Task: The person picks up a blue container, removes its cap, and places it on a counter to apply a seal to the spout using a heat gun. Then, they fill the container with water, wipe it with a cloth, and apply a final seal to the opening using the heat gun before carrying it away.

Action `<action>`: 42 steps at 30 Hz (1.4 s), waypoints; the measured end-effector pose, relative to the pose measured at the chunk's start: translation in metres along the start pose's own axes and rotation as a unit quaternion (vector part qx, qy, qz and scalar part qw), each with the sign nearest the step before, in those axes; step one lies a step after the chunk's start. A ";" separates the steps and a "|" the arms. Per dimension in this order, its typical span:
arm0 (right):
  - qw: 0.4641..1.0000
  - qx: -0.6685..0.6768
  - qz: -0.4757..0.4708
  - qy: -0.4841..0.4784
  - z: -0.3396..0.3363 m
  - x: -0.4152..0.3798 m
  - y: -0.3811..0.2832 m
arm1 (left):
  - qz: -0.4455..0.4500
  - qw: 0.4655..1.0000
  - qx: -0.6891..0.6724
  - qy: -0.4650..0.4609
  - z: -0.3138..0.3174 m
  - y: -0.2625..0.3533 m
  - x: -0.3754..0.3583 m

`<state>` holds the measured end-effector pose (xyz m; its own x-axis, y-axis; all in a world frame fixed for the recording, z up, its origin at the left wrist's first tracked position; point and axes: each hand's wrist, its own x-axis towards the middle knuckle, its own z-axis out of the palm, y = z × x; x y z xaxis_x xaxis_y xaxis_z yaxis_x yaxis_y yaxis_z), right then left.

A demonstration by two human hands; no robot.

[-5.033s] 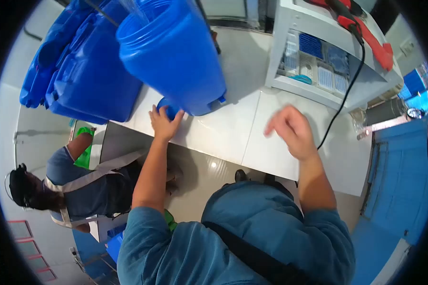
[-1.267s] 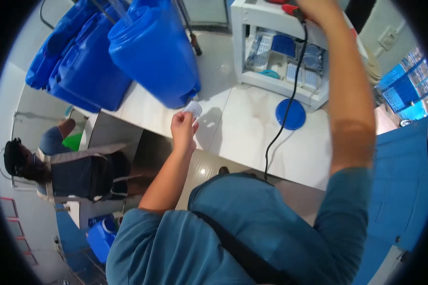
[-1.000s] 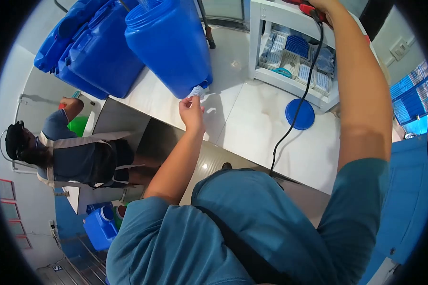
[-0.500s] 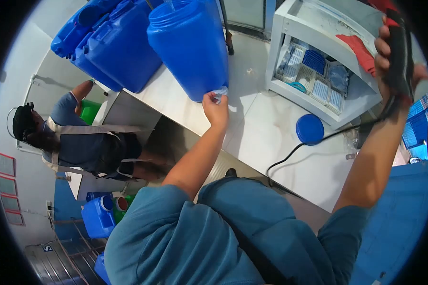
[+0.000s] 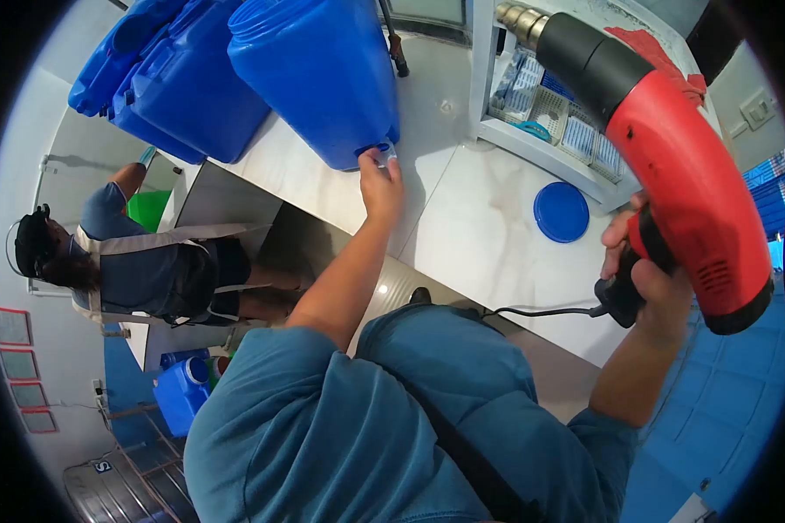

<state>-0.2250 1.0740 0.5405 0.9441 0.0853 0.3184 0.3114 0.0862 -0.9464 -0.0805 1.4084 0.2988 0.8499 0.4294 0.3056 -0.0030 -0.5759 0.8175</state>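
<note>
In the head view my right hand (image 5: 663, 301) is wrapped round the black handle of a red heat gun (image 5: 685, 174). The gun is raised above the counter, and its metal nozzle points to the upper left. A large blue water container (image 5: 314, 87) stands on the counter with its threaded mouth uncapped at the top. At its lower corner, my left hand (image 5: 380, 190) pinches a small piece of clear plastic (image 5: 387, 156) against the outlet. A blue round lid (image 5: 561, 212) lies flat on the counter to the right of that hand.
More blue containers (image 5: 187, 96) stand to the left along the counter (image 5: 471, 205). A white shelf unit (image 5: 541, 161) with small baskets is at the back right. The gun's black cord (image 5: 541, 312) crosses the counter's front edge. Another person (image 5: 148, 270) stands at left.
The heat gun has swung into full view, lower and nearer, with its nozzle now toward the left. My left hand stays at the container's lower corner; the view has shifted slightly.
</note>
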 end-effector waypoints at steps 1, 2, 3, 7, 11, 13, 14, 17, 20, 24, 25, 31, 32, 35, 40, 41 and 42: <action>1.000 -0.012 0.018 -0.006 -0.001 -0.004 0.002 | 0.012 1.000 -0.002 0.023 0.002 -0.003 -0.002; 0.999 -0.025 0.034 -0.012 -0.002 -0.006 0.003 | 0.025 0.999 -0.005 0.048 0.005 -0.005 -0.001; 0.999 -0.009 0.029 -0.014 0.002 -0.006 -0.002 | 0.025 0.999 -0.005 0.047 0.006 -0.008 -0.001; 0.997 -0.046 0.037 -0.042 0.000 -0.009 0.002 | 0.065 0.996 0.054 0.005 -0.018 0.006 0.002; 0.998 -0.024 0.053 -0.005 0.005 -0.012 0.009 | 0.027 0.982 0.172 -0.075 -0.029 0.001 0.009; 0.997 -0.026 0.071 -0.023 0.004 -0.012 0.012 | 0.085 0.976 0.185 -0.072 -0.027 -0.010 0.003; 0.997 -0.021 0.066 -0.024 0.006 -0.012 0.013 | 0.143 0.967 0.197 -0.069 -0.025 -0.015 0.000; 0.997 -0.020 0.061 -0.031 0.006 -0.012 0.019 | 0.267 0.928 0.251 -0.061 -0.017 -0.029 -0.006; 0.998 -0.007 0.055 -0.017 0.011 -0.013 0.032 | 0.164 0.971 0.142 -0.103 -0.010 -0.033 -0.014; 0.989 -0.062 0.134 0.028 0.004 -0.024 0.064 | 0.122 0.992 0.037 -0.017 -0.003 -0.018 -0.012; 0.981 -0.099 0.164 -0.001 0.000 -0.023 0.072 | 0.114 0.993 0.016 0.001 0.000 -0.014 -0.005; 0.973 -0.100 0.206 -0.013 0.016 -0.014 0.112 | -0.031 0.999 0.000 -0.033 0.010 0.000 0.010; 0.977 -0.075 0.199 -0.010 0.017 -0.014 0.114 | -0.011 1.000 0.006 -0.024 0.012 -0.002 0.010; 0.962 -0.066 0.263 -0.024 0.010 -0.014 0.115 | 0.023 0.999 -0.022 -0.018 0.007 -0.007 0.001; 0.966 -0.065 0.245 -0.046 0.019 -0.023 0.135 | 0.048 0.996 -0.065 -0.025 0.003 -0.013 -0.003; 0.966 -0.087 0.237 -0.064 0.025 -0.025 0.140 | 0.054 0.995 -0.073 -0.033 0.002 -0.015 -0.003; 0.961 -0.066 0.261 -0.064 0.030 -0.028 0.154 | 0.055 0.995 -0.074 -0.036 0.003 -0.019 -0.002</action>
<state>-0.2068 1.1150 0.3879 0.9571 0.2047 -0.2050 -0.1817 -0.1270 -0.9751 -0.0807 1.4161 0.2806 0.8754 0.3156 0.3661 -0.1708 -0.5065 0.8451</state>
